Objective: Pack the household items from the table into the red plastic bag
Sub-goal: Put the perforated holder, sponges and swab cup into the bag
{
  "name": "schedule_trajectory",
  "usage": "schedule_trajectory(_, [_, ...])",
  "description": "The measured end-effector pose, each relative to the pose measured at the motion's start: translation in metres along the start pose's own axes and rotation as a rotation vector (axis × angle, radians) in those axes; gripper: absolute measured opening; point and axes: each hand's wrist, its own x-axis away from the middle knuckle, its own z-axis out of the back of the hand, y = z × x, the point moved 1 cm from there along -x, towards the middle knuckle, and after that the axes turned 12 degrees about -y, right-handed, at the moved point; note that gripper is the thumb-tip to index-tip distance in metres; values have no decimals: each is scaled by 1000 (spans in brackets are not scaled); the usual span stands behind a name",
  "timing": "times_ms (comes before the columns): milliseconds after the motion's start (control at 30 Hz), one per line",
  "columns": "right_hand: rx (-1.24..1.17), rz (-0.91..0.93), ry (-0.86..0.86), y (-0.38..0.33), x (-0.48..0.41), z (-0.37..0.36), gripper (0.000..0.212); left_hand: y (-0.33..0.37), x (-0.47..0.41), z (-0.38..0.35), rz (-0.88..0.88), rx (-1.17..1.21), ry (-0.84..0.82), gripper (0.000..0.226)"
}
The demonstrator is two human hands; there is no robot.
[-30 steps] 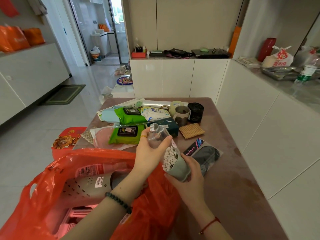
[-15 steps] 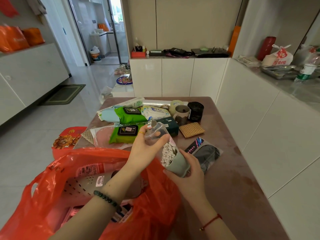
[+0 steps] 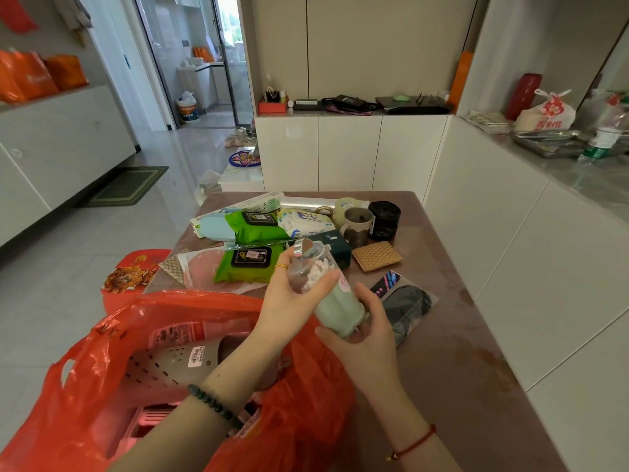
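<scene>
A cotton swab container (image 3: 335,301), pale green base with a clear lid (image 3: 311,264), is held tilted above the table's near edge. My left hand (image 3: 292,301) grips the clear lid end, and my right hand (image 3: 364,338) grips the green base. White swab tips show through the lid. The red plastic bag (image 3: 143,335) stands open at the lower left, with a perforated grey item (image 3: 170,362) and pink things inside. Green wipe packs (image 3: 248,262), a mug (image 3: 357,226), a black roll (image 3: 384,219) and a woven coaster (image 3: 376,255) lie on the brown table (image 3: 459,352).
A packaged dark item (image 3: 405,304) lies just right of my hands. A dark green box (image 3: 335,247) sits behind the container. White cabinets run along the right side and the far end. A red decorated stool (image 3: 132,274) stands left of the table.
The clear lid has closed down over the swabs onto the green base. Both hands with the container have tilted a little and stayed over the table's near edge.
</scene>
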Motion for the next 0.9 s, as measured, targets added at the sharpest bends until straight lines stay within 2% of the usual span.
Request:
schedule_trajectory(67, [-196, -20, -67, -7, 0, -3, 89, -6, 2, -2, 4, 30, 9, 41])
schedule_trajectory(167, [-493, -51, -134, -14, 0, -8, 115, -12, 5, -2, -12, 13, 28, 40])
schedule_trajectory(200, [-587, -71, -136, -13, -2, -9, 118, -14, 6, -2, -22, -6, 32, 41])
schedule_trajectory(267, [-660, -100, -138, -14, -5, -12, 109, -15, 9, -1, -45, -35, 35, 50])
schedule_trajectory(367, [-625, -95, -185, -13, -10, -16, 88, -17, 18, -1, -54, -57, 20, 66])
schedule_trajectory(467, [-673, -154, -321, -19, -11, -20, 95, -16, 30, 9, -66, -95, 19, 55])
schedule_trajectory(567, [-609, -189, -468, -23, -13, -27, 94, -9, 42, 35, -124, -169, -62, 46])
schedule_trajectory(633, [-499, -196, -602, -29, -13, -42, 82, -3, 53, 58, -144, -230, -117, 47])
schedule_trajectory(700, [-359, -177, -698, -29, -16, -63, 62, -6, 63, 85, -114, -262, -129, 58])
schedule_trajectory(833, [-52, -112, -662, -12, -22, -110, 44, -20, 88, 137, 3, -429, -89, 71])
schedule_trajectory(900, [107, -126, -680, 2, -17, -126, 37, -25, 106, 163, 29, -725, -39, 80])
